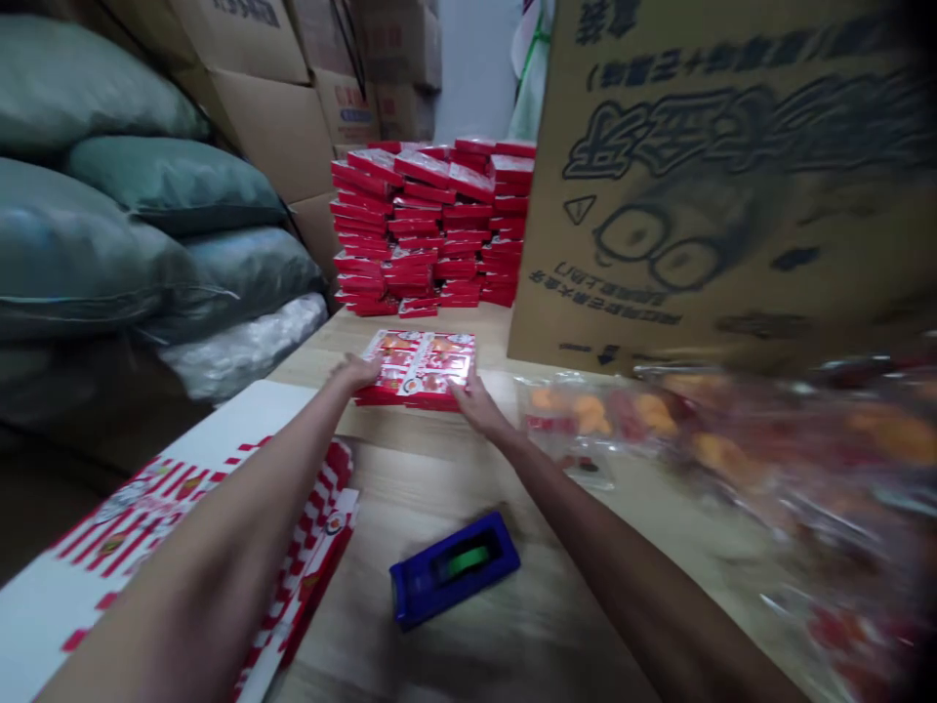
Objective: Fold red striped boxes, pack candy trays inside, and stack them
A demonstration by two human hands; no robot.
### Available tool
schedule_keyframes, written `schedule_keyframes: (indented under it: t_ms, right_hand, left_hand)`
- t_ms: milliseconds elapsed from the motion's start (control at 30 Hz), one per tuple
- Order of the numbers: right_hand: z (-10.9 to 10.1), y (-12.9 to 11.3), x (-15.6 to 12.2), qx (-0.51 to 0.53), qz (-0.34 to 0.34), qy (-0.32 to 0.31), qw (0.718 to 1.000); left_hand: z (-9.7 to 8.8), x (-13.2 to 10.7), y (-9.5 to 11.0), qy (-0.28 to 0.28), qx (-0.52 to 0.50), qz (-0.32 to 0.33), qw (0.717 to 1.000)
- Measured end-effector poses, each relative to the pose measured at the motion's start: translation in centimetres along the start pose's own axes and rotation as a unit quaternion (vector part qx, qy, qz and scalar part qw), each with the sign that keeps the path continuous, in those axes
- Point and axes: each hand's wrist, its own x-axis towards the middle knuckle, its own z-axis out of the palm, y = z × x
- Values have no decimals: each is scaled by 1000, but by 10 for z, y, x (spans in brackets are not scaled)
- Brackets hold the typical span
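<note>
Both arms reach forward over the table to a low pile of flat red-and-white printed boxes (pixel 417 363), which lie side by side on the wood. My left hand (pixel 357 373) grips their left edge. From the right, my right hand (pixel 474 402) clasps the near right corner, its thumb against the box side. The boxes sit between my two hands, and some of my fingers are hidden behind their edges. Nearer to me rests a blue tape dispenser (pixel 454 568) with a green roll core, touched by neither hand.
Behind the boxes rises a tall stack of similar red boxes (pixel 439 229). A large brown carton (pixel 703 195) stands at right. Clear-wrapped orange and red packets (pixel 717 439) spread below it, blurred. Unfolded printed cardboard (pixel 183 488) lies left, beside grey-green sacks (pixel 168 186).
</note>
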Motion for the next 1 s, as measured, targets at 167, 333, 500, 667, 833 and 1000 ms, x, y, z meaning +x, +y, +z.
schedule_keyframes:
  t_ms: [167, 333, 500, 667, 833, 1000]
  right_hand:
    - [-78, -5, -78, -223, 30, -7, 974]
    - [-126, 28, -147, -362, 79, -22, 929]
    - [-129, 29, -137, -431, 134, -6, 892]
    - [-121, -5, -153, -442, 93, 0, 892]
    - [-115, -11, -229, -287, -20, 79, 955]
    - [-119, -26, -311, -36, -47, 164, 985]
  left_hand:
    - [-49, -38, 5, 75, 5, 110, 991]
    - [-99, -125, -17, 115, 14, 238, 964]
    - [-72, -241, -111, 88, 117, 292, 945]
    - [-10, -295, -205, 62, 208, 111, 970]
    - [6, -307, -219, 131, 140, 191, 963]
    - [-16, -313, -218, 135, 125, 209, 961]
